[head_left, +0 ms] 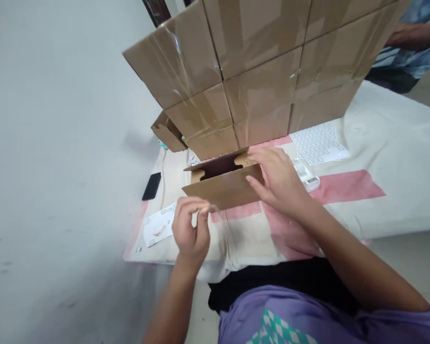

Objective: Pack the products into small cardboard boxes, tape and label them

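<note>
Right hand [281,184], spread flat, braces the open carton [224,186]; left hand [190,229] beside it, fingers pinched together; carton best kept square.

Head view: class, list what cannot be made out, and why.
Inside of the small open brown cardboard box: dark, behind its front flap.
Whatever the left hand pinches: motion-blurred.
Stack of taped brown cartons: cut off by the top edge.
White printed sheet: print too small.

Small brown cardboard box [222,189], top flaps open onto a dark inside, resting on cloth-covered surface [380,143] just before taped cartons [258,71].
</note>
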`<state>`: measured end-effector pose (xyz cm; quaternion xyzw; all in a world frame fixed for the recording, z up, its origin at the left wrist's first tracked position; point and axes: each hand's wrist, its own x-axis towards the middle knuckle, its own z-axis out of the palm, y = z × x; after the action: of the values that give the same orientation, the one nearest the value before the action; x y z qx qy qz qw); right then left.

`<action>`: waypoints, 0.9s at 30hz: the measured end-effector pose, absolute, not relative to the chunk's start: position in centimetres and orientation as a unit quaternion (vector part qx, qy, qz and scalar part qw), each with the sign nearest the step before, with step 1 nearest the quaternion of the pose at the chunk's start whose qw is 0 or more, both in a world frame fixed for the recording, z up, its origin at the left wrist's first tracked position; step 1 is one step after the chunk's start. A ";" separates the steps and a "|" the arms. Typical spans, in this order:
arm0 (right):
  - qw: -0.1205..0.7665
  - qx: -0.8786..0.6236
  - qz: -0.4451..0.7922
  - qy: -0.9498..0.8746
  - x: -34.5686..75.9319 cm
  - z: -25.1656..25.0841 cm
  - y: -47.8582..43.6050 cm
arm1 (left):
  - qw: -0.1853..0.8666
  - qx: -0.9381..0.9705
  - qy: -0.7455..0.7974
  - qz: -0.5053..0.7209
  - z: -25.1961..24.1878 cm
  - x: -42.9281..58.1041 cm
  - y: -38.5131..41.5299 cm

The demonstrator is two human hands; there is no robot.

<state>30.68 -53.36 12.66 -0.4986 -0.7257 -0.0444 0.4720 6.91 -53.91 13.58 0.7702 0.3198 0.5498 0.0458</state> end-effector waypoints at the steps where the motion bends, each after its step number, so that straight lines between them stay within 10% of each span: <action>1: 0.431 -0.502 -0.051 -0.748 30.7 13.6 -52.3 | 0.066 0.786 0.321 0.524 14.2 6.8 -52.7; 12: 0.313 -0.508 0.054 -0.801 30.6 11.3 -48.3 | 0.334 0.814 0.439 0.180 19.2 6.7 -44.1; 27: 0.332 -0.512 0.086 -0.787 30.7 11.2 -48.7 | 0.508 0.727 0.451 0.102 18.3 11.1 -40.5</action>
<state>30.67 -48.69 11.17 -0.5124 -0.7874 0.0860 0.3318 11.12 -40.52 18.32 0.7270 0.4506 0.1021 0.5080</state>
